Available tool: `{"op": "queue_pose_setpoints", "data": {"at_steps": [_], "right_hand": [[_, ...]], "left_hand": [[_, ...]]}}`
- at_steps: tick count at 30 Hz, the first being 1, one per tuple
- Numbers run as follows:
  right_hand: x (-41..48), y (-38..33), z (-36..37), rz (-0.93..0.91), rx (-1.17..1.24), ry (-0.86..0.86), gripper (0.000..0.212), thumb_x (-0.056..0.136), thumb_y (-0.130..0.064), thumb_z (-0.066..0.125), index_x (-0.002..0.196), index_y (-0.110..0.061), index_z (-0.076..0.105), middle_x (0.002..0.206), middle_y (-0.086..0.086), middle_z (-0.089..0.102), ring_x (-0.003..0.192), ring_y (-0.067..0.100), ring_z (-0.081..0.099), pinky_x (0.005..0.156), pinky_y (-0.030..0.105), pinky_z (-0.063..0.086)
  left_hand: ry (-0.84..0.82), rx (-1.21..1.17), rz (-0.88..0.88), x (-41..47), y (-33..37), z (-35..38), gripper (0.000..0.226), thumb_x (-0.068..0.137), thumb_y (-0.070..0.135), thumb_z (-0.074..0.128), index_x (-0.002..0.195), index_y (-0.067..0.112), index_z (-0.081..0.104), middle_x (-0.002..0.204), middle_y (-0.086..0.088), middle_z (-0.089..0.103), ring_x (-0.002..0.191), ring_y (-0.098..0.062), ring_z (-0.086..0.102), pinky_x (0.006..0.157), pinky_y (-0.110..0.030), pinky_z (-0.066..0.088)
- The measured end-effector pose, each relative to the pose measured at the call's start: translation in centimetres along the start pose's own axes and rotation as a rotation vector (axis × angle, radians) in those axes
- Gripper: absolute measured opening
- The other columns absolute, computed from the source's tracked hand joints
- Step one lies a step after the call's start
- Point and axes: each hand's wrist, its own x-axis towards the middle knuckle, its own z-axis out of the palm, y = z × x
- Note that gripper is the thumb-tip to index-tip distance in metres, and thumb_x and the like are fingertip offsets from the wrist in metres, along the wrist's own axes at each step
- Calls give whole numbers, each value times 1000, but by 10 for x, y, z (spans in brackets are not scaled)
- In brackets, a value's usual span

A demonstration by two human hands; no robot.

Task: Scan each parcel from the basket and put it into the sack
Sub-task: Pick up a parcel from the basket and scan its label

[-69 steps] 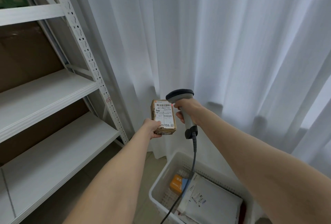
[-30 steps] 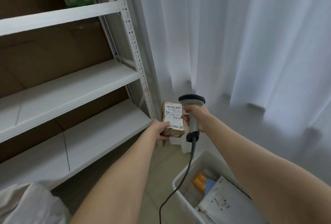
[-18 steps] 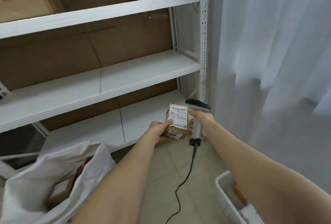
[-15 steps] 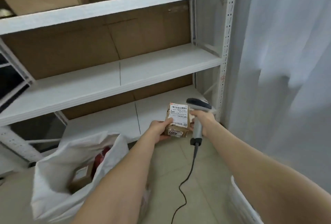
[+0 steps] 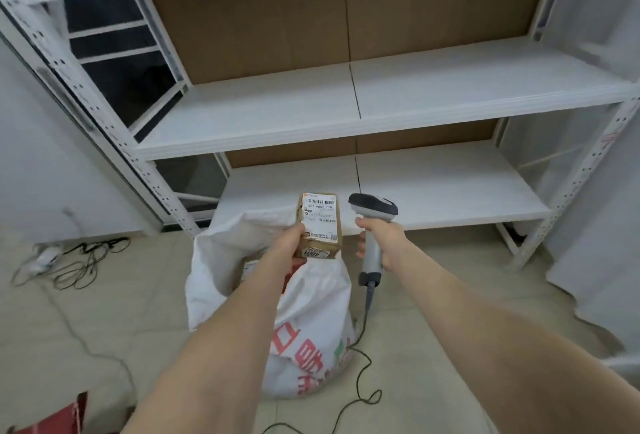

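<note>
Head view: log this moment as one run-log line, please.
left hand: grips parcel, label up | right hand: grips scanner beside parcel | parcel: over open sack, not yet inside

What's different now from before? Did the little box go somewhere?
The person turned from the basket toward the shelves. The left hand carried the parcel along, and it is now above the open sack, not yet dropped in. Unchanged: the left hand grips the parcel and the right hand grips the scanner.
</note>
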Motion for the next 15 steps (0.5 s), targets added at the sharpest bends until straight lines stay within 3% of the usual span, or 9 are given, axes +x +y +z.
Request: {"op": "queue_pose_setpoints", "data": {"at_steps": [2,4,6,10,13,15], "right_hand": [[14,4,13,15,-12,-6,38,83,-13,74,116,-1,59,84,15,59,69,25,58,57,35,53],[28,12,26,31,-18,-7,39,83,-13,75,117,0,59,84,14,58,68,25,56,55,34,50],[43,20,40,58,-18,1,41,81,-12,76,117,2,60,91,17,61,71,27,58,56,33,50],[77,40,69,102,-28,18,37,82,-12,76,113,0,60,89,15,58,66,24,54,55,32,49],[111,57,90,135,-16,66,35,81,-12,76,110,-1,60,91,15,56,75,25,55,56,34,51],[130,67,101,158,-1,103,34,81,-12,77,109,-1,60,93,14,55,82,26,54,57,35,52]], "left_hand": [[148,13,22,23,-8,-23,28,88,14,56,115,8,51,108,-16,65,86,-31,64,64,-36,55],[317,108,55,45,-17,-49,38,85,17,63,119,9,51,115,-15,63,96,-32,63,75,-40,56],[381,184,67,61,-24,-70,35,86,16,64,119,8,53,113,-11,63,101,-31,61,79,-41,55],[348,325,59,116,-40,-90,26,87,12,63,112,8,60,112,-11,64,105,-31,60,90,-36,52],[297,567,85,169,-57,-92,21,88,15,59,107,8,62,108,-14,66,105,-32,62,90,-36,51],[248,762,102,195,-69,-94,26,88,12,58,113,7,58,112,-13,62,107,-33,59,87,-34,49]]}}
